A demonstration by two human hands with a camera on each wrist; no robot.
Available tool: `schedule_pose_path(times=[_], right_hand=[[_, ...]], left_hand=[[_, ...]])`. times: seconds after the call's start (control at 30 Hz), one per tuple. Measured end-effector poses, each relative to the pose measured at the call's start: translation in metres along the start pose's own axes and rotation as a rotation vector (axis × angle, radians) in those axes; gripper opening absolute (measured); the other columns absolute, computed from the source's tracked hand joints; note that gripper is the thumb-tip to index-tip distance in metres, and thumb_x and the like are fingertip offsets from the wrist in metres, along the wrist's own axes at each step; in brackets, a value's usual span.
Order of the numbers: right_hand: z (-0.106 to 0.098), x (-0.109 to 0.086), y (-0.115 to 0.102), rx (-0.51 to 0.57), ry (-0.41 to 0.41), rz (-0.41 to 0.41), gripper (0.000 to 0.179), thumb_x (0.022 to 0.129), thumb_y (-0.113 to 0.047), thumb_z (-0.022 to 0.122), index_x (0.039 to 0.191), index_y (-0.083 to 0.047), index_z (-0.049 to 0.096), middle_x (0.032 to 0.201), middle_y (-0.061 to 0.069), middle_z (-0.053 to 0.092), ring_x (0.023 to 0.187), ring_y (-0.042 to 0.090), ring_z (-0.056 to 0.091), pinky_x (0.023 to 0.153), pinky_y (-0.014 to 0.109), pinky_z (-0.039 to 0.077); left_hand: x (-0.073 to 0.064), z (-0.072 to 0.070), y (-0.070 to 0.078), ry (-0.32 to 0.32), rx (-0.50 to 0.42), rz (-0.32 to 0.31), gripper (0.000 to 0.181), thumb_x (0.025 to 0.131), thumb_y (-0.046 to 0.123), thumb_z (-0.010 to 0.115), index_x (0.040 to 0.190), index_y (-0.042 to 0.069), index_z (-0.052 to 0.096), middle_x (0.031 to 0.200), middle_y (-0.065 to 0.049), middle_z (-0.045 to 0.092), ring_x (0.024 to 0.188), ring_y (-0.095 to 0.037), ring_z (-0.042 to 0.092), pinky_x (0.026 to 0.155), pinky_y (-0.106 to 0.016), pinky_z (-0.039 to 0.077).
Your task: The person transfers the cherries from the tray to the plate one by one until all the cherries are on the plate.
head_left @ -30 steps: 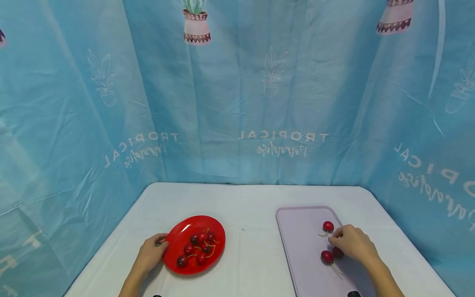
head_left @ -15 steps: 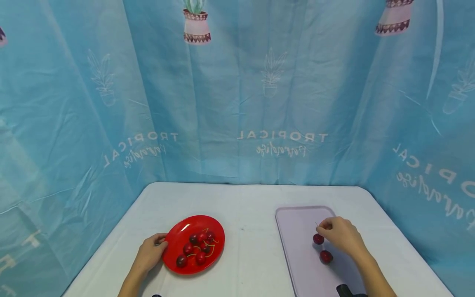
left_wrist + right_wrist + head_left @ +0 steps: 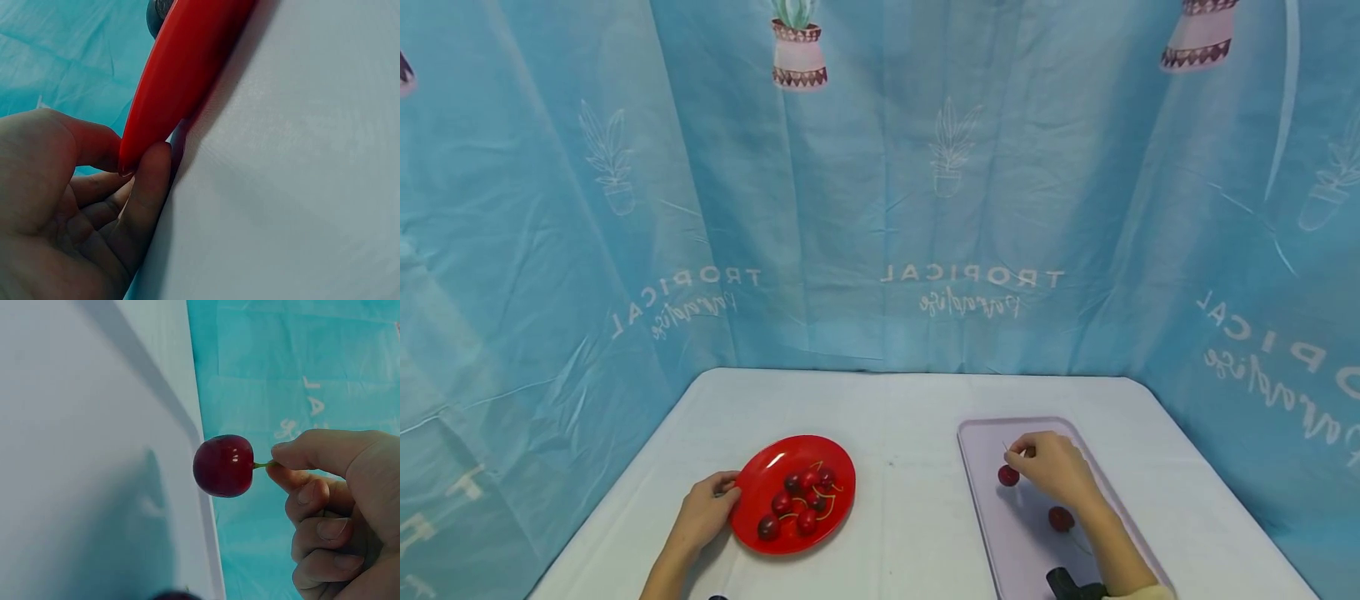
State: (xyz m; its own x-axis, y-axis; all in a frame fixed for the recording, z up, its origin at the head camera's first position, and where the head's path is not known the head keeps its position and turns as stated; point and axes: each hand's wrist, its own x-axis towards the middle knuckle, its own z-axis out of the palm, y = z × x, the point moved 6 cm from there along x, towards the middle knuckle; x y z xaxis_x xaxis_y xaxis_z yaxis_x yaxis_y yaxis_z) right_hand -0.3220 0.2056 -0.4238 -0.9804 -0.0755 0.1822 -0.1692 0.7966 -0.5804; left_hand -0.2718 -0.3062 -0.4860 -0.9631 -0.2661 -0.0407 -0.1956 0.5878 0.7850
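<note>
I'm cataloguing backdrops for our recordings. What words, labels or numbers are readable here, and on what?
"TROPICAL Paradise", mirrored: back curtain.
"TROPICAL Paradise", mirrored: left curtain.
"OPICAL Paradise", mirrored, cut off at the picture's edge: right curtain.
"L A", sideways: curtain in the right wrist view.
Pale letters low on the left: too faint to read.
Plate, tray, cherries: no writing visible.

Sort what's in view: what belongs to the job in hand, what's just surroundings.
In the job, apparently:
red plate, gripped by the left hand
cherries on plate
held cherry, its stem pinched in the right hand
pale tray
loose cherry on the tray

Just surroundings:
white table
blue curtain
</note>
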Motion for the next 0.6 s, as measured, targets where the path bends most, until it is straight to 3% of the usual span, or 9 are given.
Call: schedule_pose_path(times=[0.6], right_hand=[[0.037, 0.002, -0.030, 0.068, -0.008, -0.058, 0.006, 0.081, -0.022, 0.073, 0.077, -0.017, 0.072, 0.062, -0.008, 0.055, 0.053, 0.012, 0.047, 0.045, 0.026, 0.039]], left_hand=[[0.001, 0.002, -0.002, -0.006, 0.013, -0.018, 0.039, 0.091, 0.009, 0.053, 0.126, -0.008, 0.055, 0.114, -0.022, 0.061, 0.112, -0.040, 0.052, 0.091, -0.052, 0.047]])
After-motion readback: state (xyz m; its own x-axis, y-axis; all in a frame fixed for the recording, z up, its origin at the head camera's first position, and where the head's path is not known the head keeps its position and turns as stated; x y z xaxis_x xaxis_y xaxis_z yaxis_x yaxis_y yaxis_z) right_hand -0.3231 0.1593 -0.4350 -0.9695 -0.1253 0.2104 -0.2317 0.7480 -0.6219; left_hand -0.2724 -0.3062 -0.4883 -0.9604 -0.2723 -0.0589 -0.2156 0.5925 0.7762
